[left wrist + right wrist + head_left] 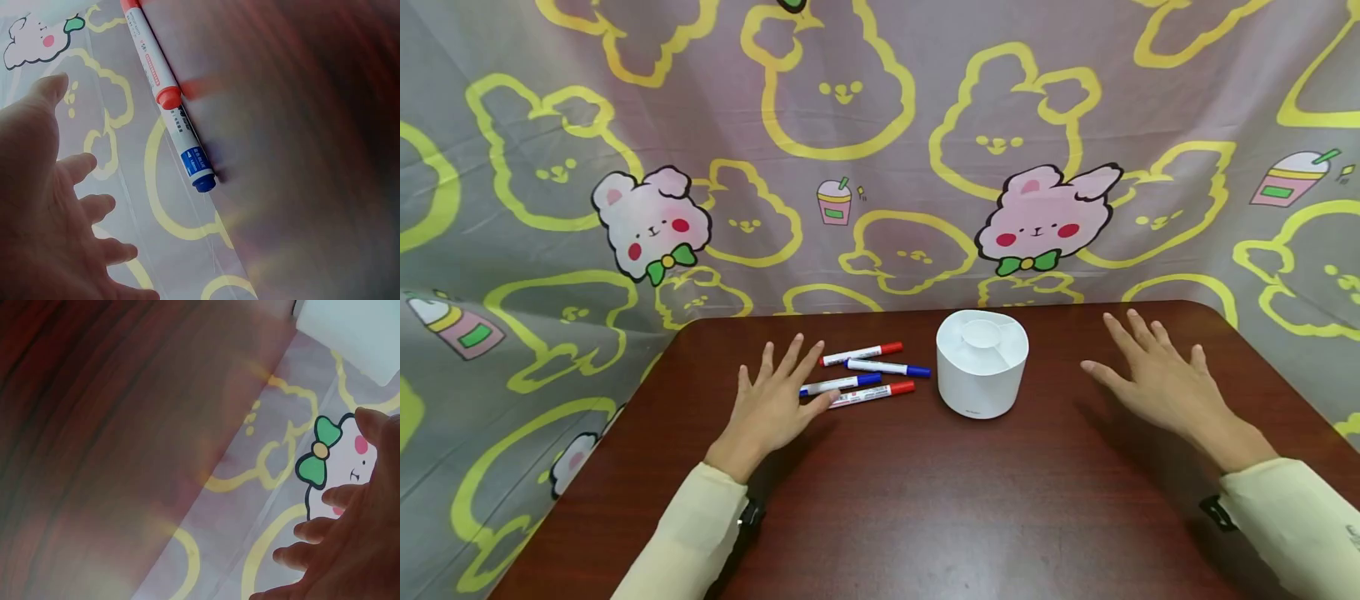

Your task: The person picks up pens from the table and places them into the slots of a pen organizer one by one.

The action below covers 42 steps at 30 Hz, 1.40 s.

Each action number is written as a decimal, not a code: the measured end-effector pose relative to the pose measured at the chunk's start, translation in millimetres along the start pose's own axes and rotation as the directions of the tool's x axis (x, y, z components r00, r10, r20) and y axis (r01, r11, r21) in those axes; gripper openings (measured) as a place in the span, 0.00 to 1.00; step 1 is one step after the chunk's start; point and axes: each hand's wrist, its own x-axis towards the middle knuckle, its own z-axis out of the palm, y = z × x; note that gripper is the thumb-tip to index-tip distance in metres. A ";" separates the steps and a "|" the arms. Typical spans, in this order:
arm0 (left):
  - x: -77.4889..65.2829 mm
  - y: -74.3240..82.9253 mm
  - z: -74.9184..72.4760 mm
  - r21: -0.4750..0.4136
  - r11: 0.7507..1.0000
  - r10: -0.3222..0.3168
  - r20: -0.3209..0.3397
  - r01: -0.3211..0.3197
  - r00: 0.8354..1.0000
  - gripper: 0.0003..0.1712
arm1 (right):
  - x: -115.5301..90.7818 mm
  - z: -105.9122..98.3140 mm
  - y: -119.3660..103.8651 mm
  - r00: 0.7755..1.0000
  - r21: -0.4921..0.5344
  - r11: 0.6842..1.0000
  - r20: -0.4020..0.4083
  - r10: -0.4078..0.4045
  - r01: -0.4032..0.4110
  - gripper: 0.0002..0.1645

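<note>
My left hand (769, 410) is spread with straight fingers just left of a loose group of markers and holds nothing. In the head view its thumb overlaps the near end of the closest red-capped marker (880, 392); the left wrist view shows a gap between the fingers and the markers. Beside that one lie a blue-capped marker (842, 384), another blue-capped marker (887, 367) and a second red-capped marker (861, 353). A white round container (979, 387) with a divided top stands right of them. Farther right, my right hand (1168, 387) is spread, holding nothing and apart from the container.
Everything rests on a dark reddish-brown wooden table (970, 508) with rounded far corners. Behind it hangs a curtain (917, 183) printed with yellow outlines and pink bears, meeting the table's far edge. Each forearm wears a pale sleeve (688, 525) with a dark strap at the wrist.
</note>
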 end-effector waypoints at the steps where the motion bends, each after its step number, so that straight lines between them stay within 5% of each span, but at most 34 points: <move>1: 0.2 -0.3 -0.2 -0.002 1.000 0.000 0.000 0.000 1.000 0.51 | 0.3 -0.3 -1.5 1.000 0.010 1.000 -0.001 -0.005 0.005 0.59; 8: 0.9 -4.2 -0.7 -0.063 0.998 -0.002 -0.015 0.001 1.000 0.51 | 3.2 -2.9 -12.8 0.999 0.090 0.995 0.013 -0.033 0.032 0.63; 15: 0.2 -12.2 -2.8 -0.238 0.971 -0.015 -0.034 0.007 0.999 0.50 | 8.8 -5.5 -26.3 0.995 0.229 0.970 0.027 -0.092 0.083 0.70; 20: 2.7 -20.6 -0.9 -0.399 0.915 -0.047 0.025 0.053 0.999 0.49 | 9.5 -4.5 -35.4 0.991 0.339 0.933 -0.001 -0.131 0.123 0.70; 23: 4.9 -25.9 1.7 -0.510 0.857 -0.057 0.045 0.072 0.997 0.47 | 10.4 -3.5 -41.3 0.991 0.395 0.910 0.004 -0.136 0.123 0.70; 32: 12.5 -44.6 11.2 -0.688 0.723 -0.004 0.076 0.055 0.997 0.41 | 12.0 5.1 -54.4 0.982 0.551 0.823 0.029 -0.184 0.138 0.68; 42: 18.6 -48.2 16.9 -0.737 0.668 -0.002 0.137 0.103 0.991 0.37 | 17.0 13.9 -67.8 0.974 0.661 0.737 0.040 -0.222 0.141 0.68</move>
